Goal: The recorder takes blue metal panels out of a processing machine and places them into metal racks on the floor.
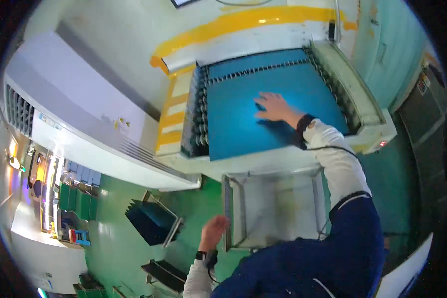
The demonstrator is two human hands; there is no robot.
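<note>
A large flat blue panel (pixel 233 121) lies on the roller bed of a machine in front of me. My right hand (pixel 275 107) is over the middle of the panel, palm down with fingers spread. It casts a dark shadow on the blue surface; whether it touches is unclear. Lower left, my left hand (pixel 215 232) is beside the upright edge of a metal-framed cart (pixel 227 208). Its fingers are small and blurred, so I cannot make out whether they grip the frame. Black bands circle both wrists.
Black rollers (pixel 202 109) line the bed's sides, with a pale side rail (pixel 350 82) at the right. A long white machine housing (pixel 99 144) runs along the left. On the green floor stand a rack of dark panels (pixel 151 223) and another dark rack (pixel 164 275).
</note>
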